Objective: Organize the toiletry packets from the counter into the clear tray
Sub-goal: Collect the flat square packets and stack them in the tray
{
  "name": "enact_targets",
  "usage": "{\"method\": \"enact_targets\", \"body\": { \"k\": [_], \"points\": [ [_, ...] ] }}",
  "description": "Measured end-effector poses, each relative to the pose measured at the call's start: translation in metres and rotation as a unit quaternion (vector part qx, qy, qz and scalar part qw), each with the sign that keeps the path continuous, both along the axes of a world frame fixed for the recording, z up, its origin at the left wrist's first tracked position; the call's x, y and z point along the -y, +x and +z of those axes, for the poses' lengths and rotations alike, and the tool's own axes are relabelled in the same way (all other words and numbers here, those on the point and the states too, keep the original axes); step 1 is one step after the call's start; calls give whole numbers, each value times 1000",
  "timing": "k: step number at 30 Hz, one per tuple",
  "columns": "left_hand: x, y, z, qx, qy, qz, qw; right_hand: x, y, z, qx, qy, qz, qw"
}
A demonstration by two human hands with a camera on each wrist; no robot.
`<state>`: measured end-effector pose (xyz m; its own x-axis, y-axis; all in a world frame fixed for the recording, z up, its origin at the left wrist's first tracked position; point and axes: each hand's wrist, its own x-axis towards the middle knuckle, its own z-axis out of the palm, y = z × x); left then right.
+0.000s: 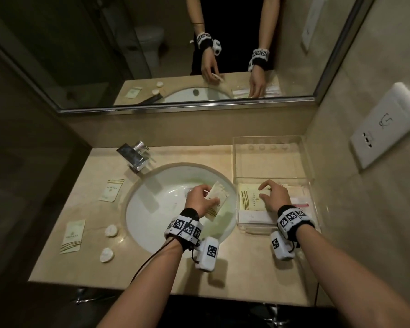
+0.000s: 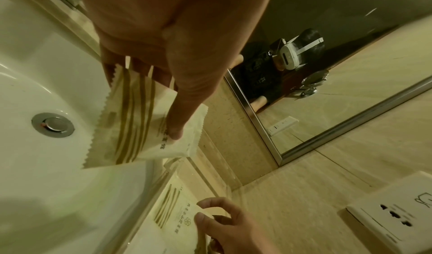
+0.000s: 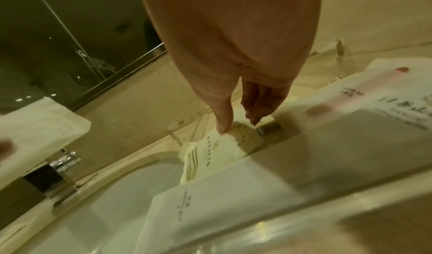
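My left hand (image 1: 207, 197) holds a cream packet with gold stripes (image 1: 219, 196) over the sink basin (image 1: 166, 209), thumb on top and fingers beneath (image 2: 145, 108). The clear tray (image 1: 234, 162) stands on the counter right of the sink. My right hand (image 1: 265, 191) reaches into its near compartment and pinches the top edge of a matching striped packet (image 1: 250, 197) lying there, thumb and fingertips meeting (image 3: 236, 127). White packets with pink marks (image 1: 296, 195) lie beside and under it. Two more striped packets (image 1: 111, 190) (image 1: 72, 236) lie on the counter left of the sink.
Two small round wrapped soaps (image 1: 111, 230) (image 1: 106, 254) sit on the left counter. A chrome faucet (image 1: 135, 157) stands behind the basin. The tray's far compartment (image 1: 268, 162) holds nothing. A mirror runs along the back wall; a socket plate (image 1: 386, 126) is on the right wall.
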<state>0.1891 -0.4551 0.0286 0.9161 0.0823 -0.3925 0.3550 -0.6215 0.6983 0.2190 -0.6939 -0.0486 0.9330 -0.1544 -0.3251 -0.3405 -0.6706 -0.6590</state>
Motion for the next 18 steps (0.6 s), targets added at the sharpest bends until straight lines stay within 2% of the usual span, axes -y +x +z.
{"method": "enact_targets", "body": {
  "k": [8,18],
  "points": [
    [-2,2,-5,4,8,9,1000,3,2,-12,40,-41,62,996],
    [13,18,-15,1,-8,-22,1000,2,-7,-13,76,-93,78,990]
  ]
}}
